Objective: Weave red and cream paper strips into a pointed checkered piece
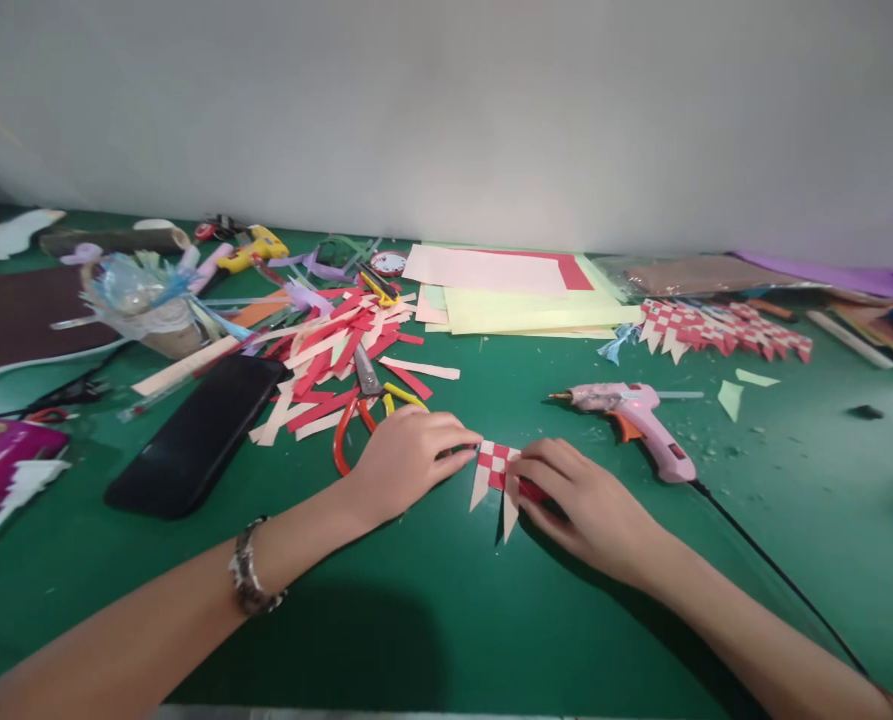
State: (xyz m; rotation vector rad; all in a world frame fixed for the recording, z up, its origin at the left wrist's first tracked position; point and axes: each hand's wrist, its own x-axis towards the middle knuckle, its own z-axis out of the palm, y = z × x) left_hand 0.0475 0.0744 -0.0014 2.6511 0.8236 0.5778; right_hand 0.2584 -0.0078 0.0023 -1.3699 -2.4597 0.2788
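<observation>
A small red and pale pink woven paper piece (495, 460) lies on the green table, with pointed strip ends hanging toward me. Its left edge is at the fingertips of my left hand (408, 455), whose thumb and forefinger are pinched together. On its right side, my right hand (577, 495) grips it between thumb and fingers, hiding part of the weave. A pair of scissors (369, 375) with orange and yellow handles lies just beyond my left hand. To the right rests a pink glue gun (633, 405), its nozzle pointing left.
Red and pink paper strips (341, 345) pile up behind the scissors. A black case (198, 440) lies at left. Coloured paper sheets (521, 300) are stacked at the back. Finished-looking woven pieces (716, 328) lie back right. The glue gun's cord (776, 570) runs beside my right arm.
</observation>
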